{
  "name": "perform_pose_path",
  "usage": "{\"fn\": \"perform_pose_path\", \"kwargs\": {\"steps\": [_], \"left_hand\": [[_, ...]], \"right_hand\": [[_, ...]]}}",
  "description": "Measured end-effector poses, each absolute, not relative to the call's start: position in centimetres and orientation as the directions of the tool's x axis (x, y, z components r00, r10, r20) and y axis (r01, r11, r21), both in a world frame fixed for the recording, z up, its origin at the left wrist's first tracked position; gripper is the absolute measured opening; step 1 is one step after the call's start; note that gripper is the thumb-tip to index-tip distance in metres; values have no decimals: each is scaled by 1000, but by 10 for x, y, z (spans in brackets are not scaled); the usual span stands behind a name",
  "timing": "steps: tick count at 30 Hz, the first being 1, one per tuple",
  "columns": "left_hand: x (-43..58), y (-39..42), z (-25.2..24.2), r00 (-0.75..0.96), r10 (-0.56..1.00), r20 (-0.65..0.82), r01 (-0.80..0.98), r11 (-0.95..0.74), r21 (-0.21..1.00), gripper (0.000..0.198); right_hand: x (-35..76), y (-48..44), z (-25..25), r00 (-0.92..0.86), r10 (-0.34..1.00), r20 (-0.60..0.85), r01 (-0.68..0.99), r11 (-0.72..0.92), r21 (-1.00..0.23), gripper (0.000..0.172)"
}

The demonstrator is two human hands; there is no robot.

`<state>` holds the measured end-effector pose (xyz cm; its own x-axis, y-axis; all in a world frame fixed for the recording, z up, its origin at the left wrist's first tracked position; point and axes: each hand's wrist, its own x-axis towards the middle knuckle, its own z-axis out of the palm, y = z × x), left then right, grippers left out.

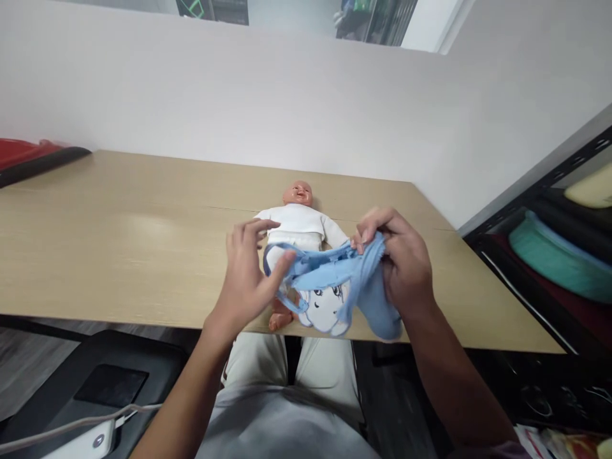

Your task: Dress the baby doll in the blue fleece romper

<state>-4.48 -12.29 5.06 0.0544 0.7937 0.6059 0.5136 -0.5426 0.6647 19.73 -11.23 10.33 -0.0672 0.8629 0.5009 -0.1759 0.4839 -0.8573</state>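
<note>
A baby doll (297,220) in a white top lies on its back on the wooden table (143,248), head toward the wall. Above its lower body hangs a light blue garment (329,274) with a white animal face on it. My right hand (399,264) grips the bunched blue fabric at its right end. At the garment's left end is my left hand (253,268), thumb and fingers spread apart, the thumb against or just beside the cloth. One doll foot shows beneath; the rest of its legs is hidden by the garment.
A black chair (162,357) with a white power bank (88,443) and cable stands at the lower left. Shelves with a teal item (559,255) are on the right. A red item (23,152) lies at the far left.
</note>
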Motion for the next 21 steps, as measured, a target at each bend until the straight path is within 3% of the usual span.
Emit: {"fn": "perform_pose_path", "kwargs": {"steps": [3,6,12,15,18,21], "left_hand": [[-29,-141,46,320,630,707,412,-765,495,83],[-13,-149,34,446,614,651,336,-790,513,98],[-6,-147,27,474,713,517,245,-671,700,17],[-15,-146,37,424,719,551,204,-669,715,13],[-26,-146,54,402,716,571,214,-680,701,23],[-36,-145,74,374,741,558,291,-665,688,35]], "right_hand": [[184,-110,116,-8,909,417,-246,403,-882,14],[175,-103,127,22,927,374,-223,369,-902,8],[189,-94,131,-65,874,482,21,484,-875,12],[204,-106,133,-68,833,548,259,546,-797,9],[210,-127,138,-265,809,524,478,582,-658,35],[205,-141,137,-542,762,355,485,629,-608,56]]}}
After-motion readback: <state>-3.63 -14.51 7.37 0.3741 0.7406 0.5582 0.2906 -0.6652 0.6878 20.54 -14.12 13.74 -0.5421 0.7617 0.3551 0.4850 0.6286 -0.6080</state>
